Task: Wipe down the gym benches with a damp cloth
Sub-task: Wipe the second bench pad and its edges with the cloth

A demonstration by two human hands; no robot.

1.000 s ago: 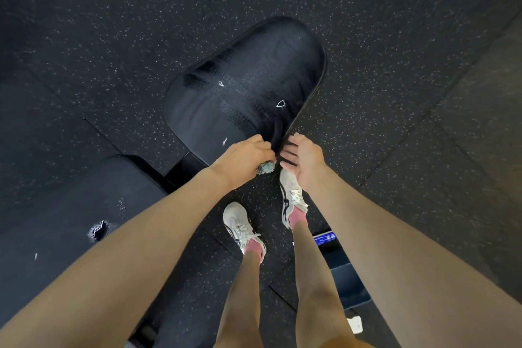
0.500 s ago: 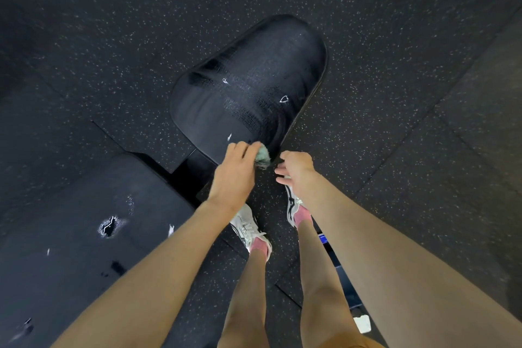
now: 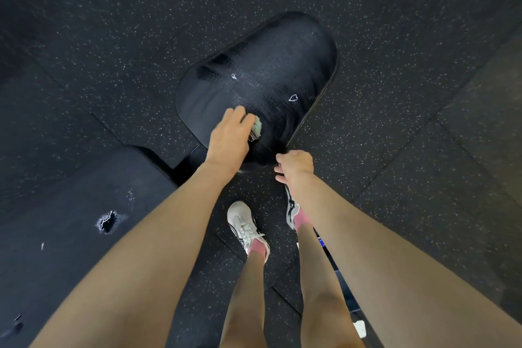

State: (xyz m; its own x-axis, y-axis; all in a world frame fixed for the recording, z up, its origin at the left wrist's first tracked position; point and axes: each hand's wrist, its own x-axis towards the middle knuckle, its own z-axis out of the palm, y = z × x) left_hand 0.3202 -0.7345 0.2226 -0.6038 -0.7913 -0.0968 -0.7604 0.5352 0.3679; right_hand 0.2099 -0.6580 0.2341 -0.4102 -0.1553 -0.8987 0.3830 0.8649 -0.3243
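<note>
A black padded bench seat point(image 3: 271, 65) fills the middle of the view, with small white tears in its cover and wet streaks across it. My left hand point(image 3: 230, 138) lies on the seat's near part and presses a small pale green cloth point(image 3: 255, 130), which pokes out under the fingers. My right hand point(image 3: 295, 164) hovers at the seat's near right edge with fingers loosely curled and nothing in it. The longer black bench pad point(image 3: 70, 220) extends to the lower left, with a torn hole point(image 3: 107, 222) in its cover.
Black rubber floor point(image 3: 395, 37) with white flecks surrounds the bench. My feet in white shoes point(image 3: 244, 227) stand just in front of the seat. A dark frame bar with a blue label point(image 3: 322, 241) runs along the floor at the lower right.
My left hand has moved the cloth from the seat's near edge up onto its surface. My right hand has let go of the edge and drawn back.
</note>
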